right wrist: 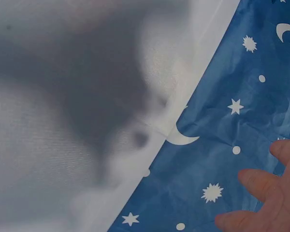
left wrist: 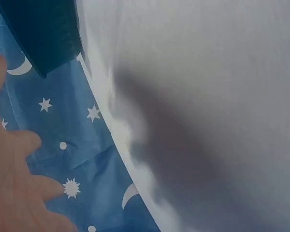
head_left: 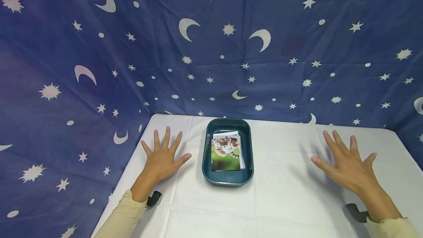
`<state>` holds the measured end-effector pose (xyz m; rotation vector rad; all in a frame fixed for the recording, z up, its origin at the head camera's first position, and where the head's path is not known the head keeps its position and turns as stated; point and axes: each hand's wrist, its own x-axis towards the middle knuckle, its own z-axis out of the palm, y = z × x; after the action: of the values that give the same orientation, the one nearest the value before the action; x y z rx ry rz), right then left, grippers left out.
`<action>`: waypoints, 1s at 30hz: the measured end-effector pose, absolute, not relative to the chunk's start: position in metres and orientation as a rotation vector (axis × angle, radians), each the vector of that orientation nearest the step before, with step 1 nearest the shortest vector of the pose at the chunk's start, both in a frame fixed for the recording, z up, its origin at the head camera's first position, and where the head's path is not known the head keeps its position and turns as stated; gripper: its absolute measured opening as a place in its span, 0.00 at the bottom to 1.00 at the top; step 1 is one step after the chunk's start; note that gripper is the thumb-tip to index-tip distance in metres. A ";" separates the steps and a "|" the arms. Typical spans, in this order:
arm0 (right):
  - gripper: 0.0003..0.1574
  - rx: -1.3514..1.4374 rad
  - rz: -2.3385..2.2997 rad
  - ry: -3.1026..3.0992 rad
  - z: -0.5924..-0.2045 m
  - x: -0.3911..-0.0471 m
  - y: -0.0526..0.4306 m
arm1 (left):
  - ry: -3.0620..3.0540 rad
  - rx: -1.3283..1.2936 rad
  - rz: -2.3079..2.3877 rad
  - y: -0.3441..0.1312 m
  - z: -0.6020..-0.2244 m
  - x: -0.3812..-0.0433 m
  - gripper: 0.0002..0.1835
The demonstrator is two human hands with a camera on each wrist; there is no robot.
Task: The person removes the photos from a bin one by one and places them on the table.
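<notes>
A dark teal plastic tray (head_left: 228, 183) stands on the white-covered table, holding a small stack of picture cards. The top card (head_left: 226, 157) shows a tiger cub on a green background; those beneath it show only their white edges. To the left of the tray, my left hand (head_left: 162, 162) is spread with straight fingers and holds nothing. Far to the tray's right, my right hand (head_left: 351, 166) is likewise spread, and its shadow falls on the cloth. In the left wrist view, part of the tray (left wrist: 43, 34) shows at the top left.
White cloth (head_left: 284, 201) covers the table. Behind and to the left hangs a blue curtain (head_left: 211, 47) printed with moons and stars, reaching the table's back edge. A black strap piece (head_left: 154, 198) sits at the left wrist, and another (head_left: 357, 213) at the right.
</notes>
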<state>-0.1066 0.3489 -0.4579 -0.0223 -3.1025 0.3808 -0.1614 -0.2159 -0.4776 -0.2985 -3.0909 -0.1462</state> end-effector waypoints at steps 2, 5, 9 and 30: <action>0.65 -0.013 0.379 -3.103 -0.458 -0.106 0.347 | -3.091 -0.301 -0.155 -0.215 -0.477 -0.160 0.51; 0.65 0.007 0.400 -3.106 -0.456 -0.106 0.345 | -3.095 -0.305 -0.185 -0.212 -0.475 -0.159 0.49; 0.62 0.074 0.482 -3.138 -0.450 -0.107 0.339 | -3.114 -0.314 -0.316 -0.206 -0.471 -0.154 0.44; 0.38 0.607 1.099 -2.922 -0.429 -0.166 0.231 | -2.897 -0.112 -1.627 -0.147 -0.469 -0.146 0.33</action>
<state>-0.1660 0.2313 -0.4289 0.6072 -2.9216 1.0988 -0.1459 -0.1471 -0.4693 -0.1117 -2.8973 -1.6273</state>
